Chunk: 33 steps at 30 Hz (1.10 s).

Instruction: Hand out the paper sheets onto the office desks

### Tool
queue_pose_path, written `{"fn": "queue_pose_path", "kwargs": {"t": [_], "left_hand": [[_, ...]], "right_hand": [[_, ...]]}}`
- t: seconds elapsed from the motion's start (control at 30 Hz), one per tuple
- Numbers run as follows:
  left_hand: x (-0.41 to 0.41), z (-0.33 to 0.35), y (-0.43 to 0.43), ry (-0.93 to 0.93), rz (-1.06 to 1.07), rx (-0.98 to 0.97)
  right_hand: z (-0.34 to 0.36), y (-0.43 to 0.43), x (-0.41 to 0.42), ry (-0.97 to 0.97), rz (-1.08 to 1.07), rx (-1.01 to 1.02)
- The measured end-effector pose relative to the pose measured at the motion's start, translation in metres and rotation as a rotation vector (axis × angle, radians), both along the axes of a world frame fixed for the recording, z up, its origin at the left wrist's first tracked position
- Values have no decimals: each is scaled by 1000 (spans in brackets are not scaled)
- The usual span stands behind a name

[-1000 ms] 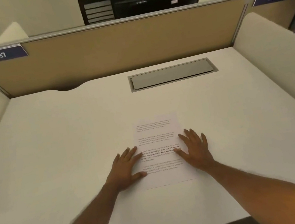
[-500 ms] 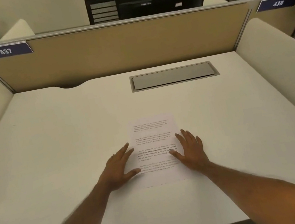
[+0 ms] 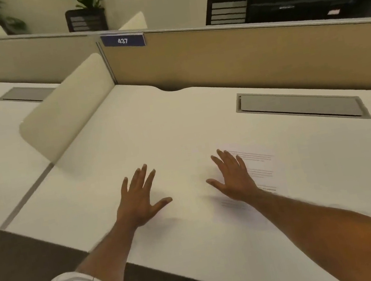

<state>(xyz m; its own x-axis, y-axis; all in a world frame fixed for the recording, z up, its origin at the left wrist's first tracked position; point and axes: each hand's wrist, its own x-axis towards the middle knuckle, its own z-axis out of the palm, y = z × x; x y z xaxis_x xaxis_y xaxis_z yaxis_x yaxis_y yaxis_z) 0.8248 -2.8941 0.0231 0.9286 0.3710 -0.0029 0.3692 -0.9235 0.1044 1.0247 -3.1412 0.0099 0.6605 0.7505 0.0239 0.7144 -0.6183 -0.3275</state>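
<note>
Printed paper sheet (image 3: 261, 167) lay flat on white surface (image 3: 177, 129) near front edge, right hand (image 3: 233, 177) over its left part, fingers spread, holding nothing, left hand (image 3: 139, 194) spread beside sheet, empty, contact with the surface unclear, label 437 (image 3: 123, 41) on divider.

View has swung left. Left hand (image 3: 140, 197), previously on the sheet (image 3: 260, 167), now sits over bare desk (image 3: 176, 122); right hand (image 3: 233, 177) overlaps only the sheet's left part.
</note>
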Motion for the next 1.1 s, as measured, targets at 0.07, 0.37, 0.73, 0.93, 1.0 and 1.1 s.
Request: {"fn": "queue_pose_path", "kwargs": {"t": [0.07, 0.37, 0.73, 0.93, 1.0, 1.1], "left_hand": [[-26, 0, 10, 38, 70, 28], [-147, 3, 84, 120, 350, 34], [-327, 14, 231, 83, 610, 40], [-421, 13, 299, 52, 787, 46], [-447, 5, 320, 34, 847, 33], [-481, -7, 358, 31, 911, 21]], "right_hand": [[2, 24, -13, -16, 65, -21], [12, 157, -93, -71, 366, -59], [15, 360, -249, -76, 572, -56], [10, 471, -331, -68, 726, -56], [7, 509, -352, -63, 776, -58], [-5, 571, -385, -64, 840, -59]]}}
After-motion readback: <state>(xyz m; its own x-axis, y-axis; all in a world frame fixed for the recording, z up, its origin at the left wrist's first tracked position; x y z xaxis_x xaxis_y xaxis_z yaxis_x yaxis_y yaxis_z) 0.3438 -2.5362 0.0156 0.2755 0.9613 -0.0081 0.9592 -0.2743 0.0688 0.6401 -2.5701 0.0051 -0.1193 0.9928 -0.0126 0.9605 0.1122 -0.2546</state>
